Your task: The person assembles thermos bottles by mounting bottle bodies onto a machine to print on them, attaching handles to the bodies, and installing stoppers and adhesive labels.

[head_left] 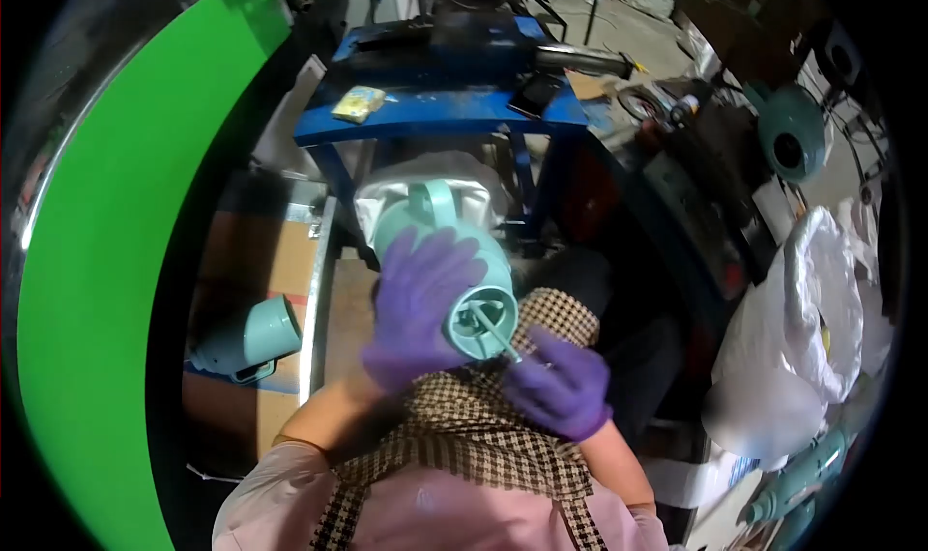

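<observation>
A mint-green jug-like flask body (485, 251) with a loop handle (441, 203) lies tilted over my lap, its open end facing me. Inside that end some ribs show. My left hand (420, 295), in a purple glove, is laid over the flask's side with the fingers long around it, holding it. A thin pale-green rod (496, 334) reaches out of the opening. Its outer end is in the fingers of my right hand (563, 385), also gloved in purple. The rod's inner tip is hard to make out.
A blue metal stand (440, 118) is ahead, carrying a yellow packet (359, 103) and a dark phone (536, 95). Another mint flask (269, 333) lies in a box at left. White sacks (807, 300) and more flasks (797, 478) are at right.
</observation>
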### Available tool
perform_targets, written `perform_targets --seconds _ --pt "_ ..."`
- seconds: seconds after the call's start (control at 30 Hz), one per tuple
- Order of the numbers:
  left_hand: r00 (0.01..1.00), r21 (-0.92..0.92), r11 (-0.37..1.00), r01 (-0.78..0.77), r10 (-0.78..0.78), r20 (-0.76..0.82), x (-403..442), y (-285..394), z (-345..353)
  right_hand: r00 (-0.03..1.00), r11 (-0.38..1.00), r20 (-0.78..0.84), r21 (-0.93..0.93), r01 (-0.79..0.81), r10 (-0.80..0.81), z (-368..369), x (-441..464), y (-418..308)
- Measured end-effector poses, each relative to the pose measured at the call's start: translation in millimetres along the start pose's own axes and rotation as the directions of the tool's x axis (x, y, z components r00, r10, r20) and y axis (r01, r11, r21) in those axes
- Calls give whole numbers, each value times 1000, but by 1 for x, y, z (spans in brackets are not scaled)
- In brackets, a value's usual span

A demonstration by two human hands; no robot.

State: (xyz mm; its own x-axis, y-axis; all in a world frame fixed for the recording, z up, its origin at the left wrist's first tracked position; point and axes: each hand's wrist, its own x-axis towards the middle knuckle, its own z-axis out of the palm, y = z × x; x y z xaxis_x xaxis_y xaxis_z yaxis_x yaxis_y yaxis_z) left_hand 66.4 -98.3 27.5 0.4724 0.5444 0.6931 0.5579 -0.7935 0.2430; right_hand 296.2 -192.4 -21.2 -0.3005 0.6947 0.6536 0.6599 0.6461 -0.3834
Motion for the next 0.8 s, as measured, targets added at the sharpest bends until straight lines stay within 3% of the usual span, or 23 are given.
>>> perform_targets --seconds 0.03,0.1,0.23,0.3,0.43,0.47,0.5,0.53,0.57,0.6,0.63,0.67,0.73,0.8 --pt "1000 -95 995 17 -18 -11 -3 6 15 1000 996 21 -90 20 -18 2 24 -24" --pt "998 -276 960 50 -61 -31 -8 14 40 995 986 -11 -140 -96 95 24 12 -19" --pt "993 -181 982 55 -72 -93 -12 21 70 942 939 121 -186 -288 313 18 16 -18" --pt "999 -165 985 49 -47 14 -15 21 80 871 882 193 -241 -404 452 17 12 -20" --pt "995 -125 992 18 -5 104 -20 23 88 884 897 160 -135 -421 439 23 -6 -10" --pt "992 -113 993 25 -10 129 -22 23 89 890 911 190 -84 -405 413 25 -11 -5" --pt "998 -104 994 -20 27 65 -23 21 89 842 890 298 -77 -449 450 23 -10 -7" --pt "993 -77 997 -7 16 120 -18 19 87 783 864 384 -90 -496 490 20 -7 -6" --pt "986 -56 998 -9 18 165 -12 14 88 871 906 271 -10 -424 410 23 -10 -1" --pt "999 -75 996 -42 42 0 -12 -2 106 935 942 146 48 -332 322 20 -14 6" --pt "999 -99 994 -40 38 -27 -7 -20 114 950 953 106 48 -299 292 2 -15 8" --pt "992 -243 965 97 -114 -57 -26 -82 154 963 963 75 55 -262 258 -19 -16 7" --pt "965 -379 894 239 -261 -7 -15 -120 139 980 968 -49 -149 -200 195 -78 -30 15" --pt "966 -306 942 136 -195 -172 -2 -130 115 974 882 -164 -419 -214 158 -158 -38 12"
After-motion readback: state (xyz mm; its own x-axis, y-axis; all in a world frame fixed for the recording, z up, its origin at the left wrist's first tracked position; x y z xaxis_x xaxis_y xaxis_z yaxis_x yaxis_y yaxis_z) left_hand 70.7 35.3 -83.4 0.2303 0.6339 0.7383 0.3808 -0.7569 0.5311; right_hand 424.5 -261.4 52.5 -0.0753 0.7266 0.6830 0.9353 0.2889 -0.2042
